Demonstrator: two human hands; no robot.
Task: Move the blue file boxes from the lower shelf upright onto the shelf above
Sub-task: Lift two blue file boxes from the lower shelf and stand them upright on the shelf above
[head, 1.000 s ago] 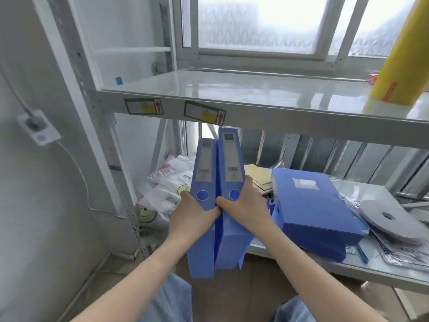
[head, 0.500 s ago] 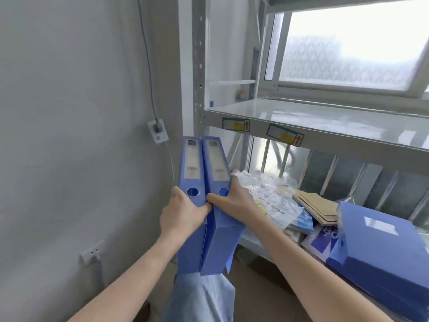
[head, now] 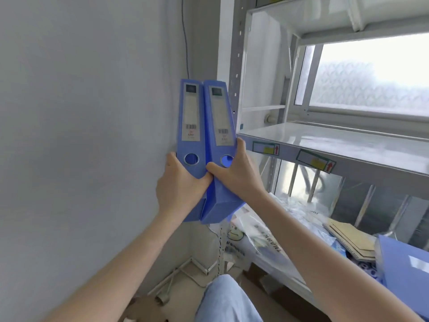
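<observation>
Two blue file boxes stand upright side by side in the air, spines toward me, left of the rack's front post. My left hand grips the lower part of the left blue file box. My right hand grips the right blue file box. Their tops rise above the level of the white upper shelf, which lies to their right. Another blue file box lies flat on the lower shelf at the far right.
The grey wall is close on the left, with a cable running down it. The perforated rack post stands just right of the boxes. Plastic bags and cardboard sheets lie on the lower shelf. A window is behind the rack.
Both hands have lifted the two boxes upward, from below the upper shelf's edge to above it. The view has swung left and up.
</observation>
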